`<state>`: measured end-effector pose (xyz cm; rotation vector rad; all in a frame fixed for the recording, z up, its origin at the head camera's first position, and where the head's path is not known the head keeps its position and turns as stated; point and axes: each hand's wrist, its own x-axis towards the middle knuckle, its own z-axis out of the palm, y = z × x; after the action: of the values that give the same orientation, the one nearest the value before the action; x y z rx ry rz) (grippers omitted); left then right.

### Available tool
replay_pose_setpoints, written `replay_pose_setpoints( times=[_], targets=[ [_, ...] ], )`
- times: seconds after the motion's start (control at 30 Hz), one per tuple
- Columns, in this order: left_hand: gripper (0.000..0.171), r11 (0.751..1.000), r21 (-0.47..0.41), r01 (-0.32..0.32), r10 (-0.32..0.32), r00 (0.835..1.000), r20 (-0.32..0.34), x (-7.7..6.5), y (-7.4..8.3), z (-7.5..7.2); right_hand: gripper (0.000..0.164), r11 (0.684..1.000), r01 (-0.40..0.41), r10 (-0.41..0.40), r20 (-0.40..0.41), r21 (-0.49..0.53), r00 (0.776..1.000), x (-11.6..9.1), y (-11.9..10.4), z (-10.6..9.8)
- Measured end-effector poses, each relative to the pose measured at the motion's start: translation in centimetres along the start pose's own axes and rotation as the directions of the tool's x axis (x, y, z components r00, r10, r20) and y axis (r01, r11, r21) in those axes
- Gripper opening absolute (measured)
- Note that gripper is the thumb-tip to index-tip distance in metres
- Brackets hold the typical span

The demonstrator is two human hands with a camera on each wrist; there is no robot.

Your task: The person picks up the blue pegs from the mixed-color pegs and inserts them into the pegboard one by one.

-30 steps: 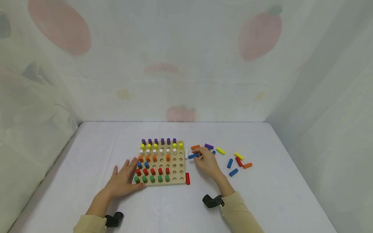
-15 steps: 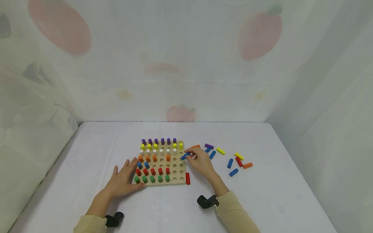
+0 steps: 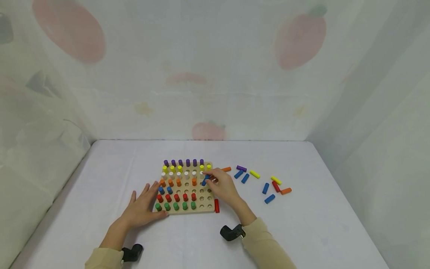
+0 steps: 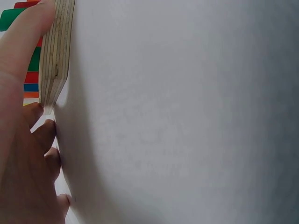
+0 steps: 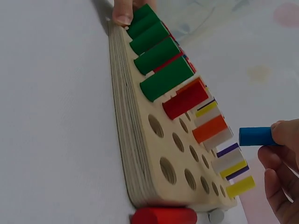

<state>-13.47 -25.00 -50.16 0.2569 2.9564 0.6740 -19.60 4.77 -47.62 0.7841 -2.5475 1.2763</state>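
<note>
A wooden pegboard point(image 3: 205, 202) bears upright pegs in colour rows: purple at the back, then yellow, white, orange, blue, red and green point(image 5: 167, 79) at the front. Several holes towards its right side show bare. My right hand point(image 3: 223, 189) pinches a blue peg point(image 5: 256, 136) between thumb and fingers, tilted and held above the board's right part. My left hand point(image 3: 142, 209) lies along the board's left side with fingers spread. Its thumb point(image 4: 28, 42) presses on the front edge near the corner, and the other fingertips touch the left edge.
Loose blue, yellow, red, orange point(image 3: 286, 191) and purple point(image 3: 241, 168) pegs lie scattered right of the board. A red peg point(image 3: 217, 206) lies against its right edge, with a white peg point(image 5: 216, 216) farther along. White cloth covers the table point(image 3: 322, 231); curtains stand behind.
My right hand has moved left with the blue peg, from beside the board to over its right part, and the peg has tilted steeper. My left hand has stayed in place.
</note>
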Motion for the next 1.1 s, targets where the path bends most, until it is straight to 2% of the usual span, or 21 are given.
replay_pose_setpoints(
  times=[0.27, 0.5, 0.7, 0.93, 1.1],
  targets=[
    [0.107, 1.000, -0.002, -0.006, 0.006, 1.000, -0.002, -0.1, 0.1, 0.0, 0.024, 1.000, -0.014, 0.014, 0.000, 0.026, 1.000, 0.6, -0.8, 0.8],
    [0.107, 1.000, -0.003, -0.003, 0.003, 1.000, -0.004, -0.1, 0.2, 0.0, 0.021, 0.998, -0.067, 0.066, 0.046, 0.021, 0.997, 0.9, -1.3, 1.6],
    [0.107, 1.000, -0.003, -0.005, 0.004, 1.000, -0.004, -0.1, 0.1, 0.0, 0.017, 1.000, -0.023, 0.022, 0.064, 0.011, 0.998, 1.1, -1.7, 2.2],
    [0.107, 1.000, -0.001, -0.003, 0.003, 1.000, -0.002, -0.1, 0.1, 0.0, 0.018, 0.999, -0.006, 0.002, 0.098, 0.039, 0.995, 1.3, -2.0, 2.9],
    [0.107, 1.000, 0.002, 0.001, -0.001, 1.000, -0.001, -0.1, 0.1, 0.0, 0.019, 1.000, 0.014, -0.016, 0.101, 0.021, 0.995, 1.5, -2.4, 3.4]
  ],
)
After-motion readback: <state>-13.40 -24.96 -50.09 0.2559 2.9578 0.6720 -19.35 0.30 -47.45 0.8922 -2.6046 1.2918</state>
